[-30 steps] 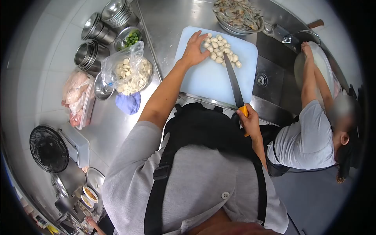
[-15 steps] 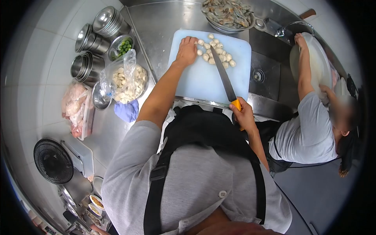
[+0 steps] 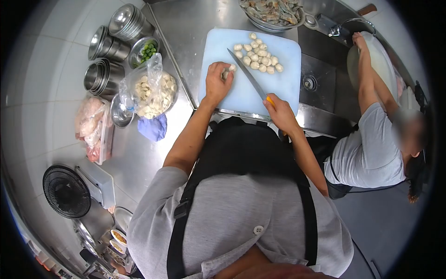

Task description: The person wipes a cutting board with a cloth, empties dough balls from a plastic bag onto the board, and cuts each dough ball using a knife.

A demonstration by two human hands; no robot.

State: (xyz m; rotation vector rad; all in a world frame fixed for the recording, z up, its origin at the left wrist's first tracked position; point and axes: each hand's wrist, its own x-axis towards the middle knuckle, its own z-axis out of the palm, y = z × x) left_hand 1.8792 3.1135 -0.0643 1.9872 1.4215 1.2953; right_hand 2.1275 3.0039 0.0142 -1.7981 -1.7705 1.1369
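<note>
I'm holding two things, and my hands are staying apart on the blue cutting board (image 3: 287, 86). My left hand (image 3: 216, 84) is bending its fingers round a white ball or two (image 3: 232, 68), close to the blade. My right hand (image 3: 279, 111) is gripping the orange handle (image 3: 270, 101) of the knife (image 3: 249, 75). The knife is lying on a slant, its handle near me on the right and its tip pointing away to the left. The big bunch of white balls (image 3: 262, 54) is sitting past the blade, up and to the right of my left hand, which is nearer to it than my right. So the blade is making a line between my left hand and the bunch. I can't tell if it's touching the board.
</note>
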